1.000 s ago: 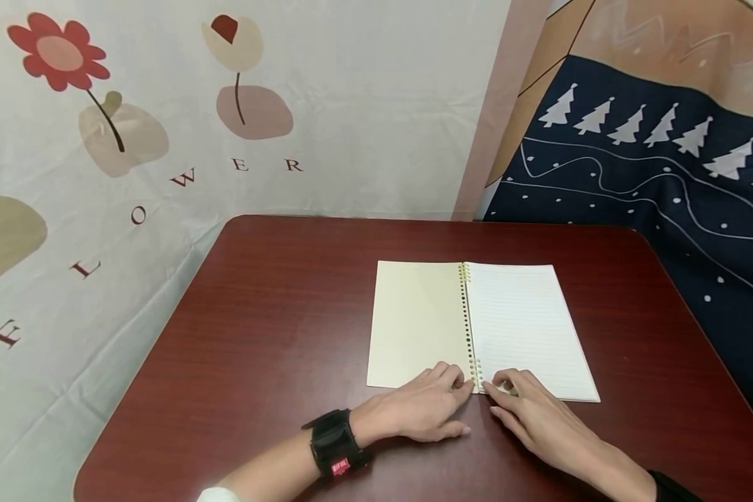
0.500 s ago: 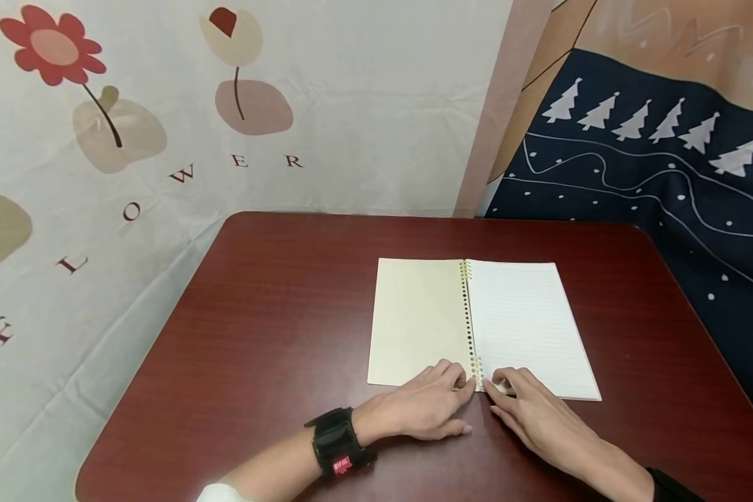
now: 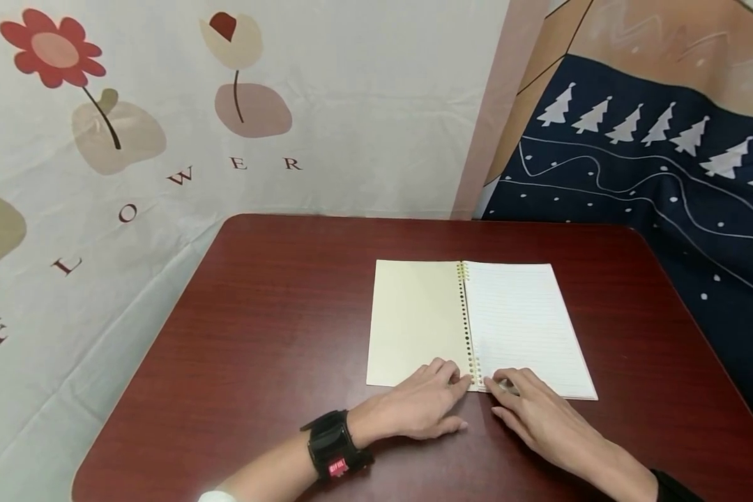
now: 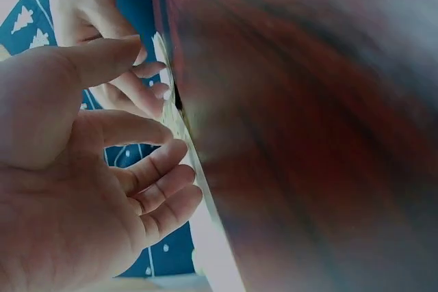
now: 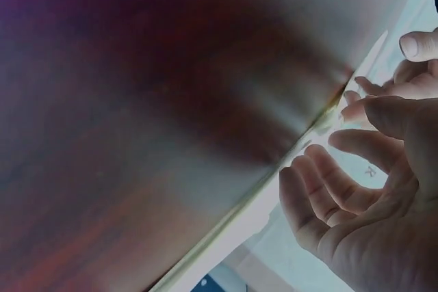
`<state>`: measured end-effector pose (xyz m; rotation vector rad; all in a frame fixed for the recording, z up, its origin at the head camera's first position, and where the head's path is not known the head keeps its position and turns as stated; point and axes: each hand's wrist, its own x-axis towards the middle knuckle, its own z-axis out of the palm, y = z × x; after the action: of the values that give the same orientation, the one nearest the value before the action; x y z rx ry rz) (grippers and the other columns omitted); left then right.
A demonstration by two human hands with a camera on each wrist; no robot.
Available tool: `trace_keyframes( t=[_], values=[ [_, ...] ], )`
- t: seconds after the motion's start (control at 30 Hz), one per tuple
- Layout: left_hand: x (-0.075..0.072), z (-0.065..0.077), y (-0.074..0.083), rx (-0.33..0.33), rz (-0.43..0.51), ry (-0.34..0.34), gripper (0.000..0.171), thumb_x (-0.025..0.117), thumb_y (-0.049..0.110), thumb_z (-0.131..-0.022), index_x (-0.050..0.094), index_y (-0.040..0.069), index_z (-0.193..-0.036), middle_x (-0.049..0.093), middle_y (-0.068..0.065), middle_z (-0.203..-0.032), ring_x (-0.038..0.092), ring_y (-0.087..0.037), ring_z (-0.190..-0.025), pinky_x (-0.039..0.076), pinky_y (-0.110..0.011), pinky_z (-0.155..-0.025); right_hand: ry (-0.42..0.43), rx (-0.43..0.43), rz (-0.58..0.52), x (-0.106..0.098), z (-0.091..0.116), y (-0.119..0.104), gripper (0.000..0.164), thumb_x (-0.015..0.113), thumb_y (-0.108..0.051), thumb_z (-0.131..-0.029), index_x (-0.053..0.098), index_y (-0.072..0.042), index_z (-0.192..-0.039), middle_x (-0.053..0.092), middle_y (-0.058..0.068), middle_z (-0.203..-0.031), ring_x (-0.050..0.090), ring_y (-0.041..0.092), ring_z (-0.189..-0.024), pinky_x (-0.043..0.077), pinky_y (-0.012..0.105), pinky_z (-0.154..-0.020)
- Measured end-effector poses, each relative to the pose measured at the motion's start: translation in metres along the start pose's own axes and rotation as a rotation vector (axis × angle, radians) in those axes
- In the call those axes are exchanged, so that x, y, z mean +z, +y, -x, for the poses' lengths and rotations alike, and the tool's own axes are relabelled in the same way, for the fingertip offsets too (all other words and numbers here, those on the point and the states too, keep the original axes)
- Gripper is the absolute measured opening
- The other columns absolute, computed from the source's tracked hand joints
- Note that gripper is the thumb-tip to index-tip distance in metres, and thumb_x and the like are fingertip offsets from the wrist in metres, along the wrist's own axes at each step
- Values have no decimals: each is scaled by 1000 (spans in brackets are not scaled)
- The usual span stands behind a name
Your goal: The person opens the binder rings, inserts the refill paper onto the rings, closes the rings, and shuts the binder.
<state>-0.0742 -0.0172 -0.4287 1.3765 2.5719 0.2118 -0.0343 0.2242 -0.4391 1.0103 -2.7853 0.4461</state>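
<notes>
A spiral notebook [image 3: 422, 321] lies open on the table. Its left side is a cream cover or sheet, its right side a white lined page [image 3: 517, 314]. My left hand [image 3: 417, 401] touches the lower end of the ring binding [image 3: 466, 307] with its index fingertip, the other fingers loosely bent on the cream side. My right hand [image 3: 539, 418] rests at the bottom of the lined page, its index fingertip near the rings. Both thumbs stand apart from the notebook. In the left wrist view, the left fingers [image 4: 161, 176] meet the notebook's surface. The right fingers [image 5: 321, 182] do likewise in the right wrist view.
The notebook lies on a reddish-brown table [image 3: 276, 314] with rounded corners. Behind it hangs a pale cloth [image 3: 376, 104] with flower prints, and at the right a dark blue cloth [image 3: 634, 167] with white trees. A black band [image 3: 335, 446] circles the left wrist.
Both hands stay almost where they were at the bottom of the binding. The right index fingertip sits very slightly farther from the rings. The head view has shifted a little.
</notes>
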Motion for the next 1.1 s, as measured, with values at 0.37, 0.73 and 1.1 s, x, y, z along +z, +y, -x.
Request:
trace_keyframes(
  t=[0.37, 0.73, 1.1],
  values=[
    [-12, 44, -52, -269, -105, 33, 71, 71, 40, -87, 47, 1, -141, 38, -20, -146, 30, -37, -138, 29, -45, -109, -1, 104, 122, -29, 6, 26, 41, 78, -15, -78, 70, -1, -116, 60, 16, -117, 55, 32, -108, 48, 52, -81],
    [-20, 46, -61, -307, -117, -115, 76, 78, 34, -80, 47, 2, -142, 39, -22, -146, 38, -38, -134, 38, -42, -104, -148, 163, 145, -31, 21, 39, 45, 77, -1, -73, 66, 1, -116, 58, 27, -122, 58, 41, -108, 52, 52, -77],
    [-15, 41, -52, -346, -210, -120, 72, 70, 24, -82, 43, 3, -145, 38, -26, -144, 39, -45, -131, 42, -48, -100, -195, 185, 174, -29, 19, 39, 42, 77, -1, -74, 67, 3, -114, 59, 28, -122, 59, 41, -107, 51, 51, -80]
  ],
)
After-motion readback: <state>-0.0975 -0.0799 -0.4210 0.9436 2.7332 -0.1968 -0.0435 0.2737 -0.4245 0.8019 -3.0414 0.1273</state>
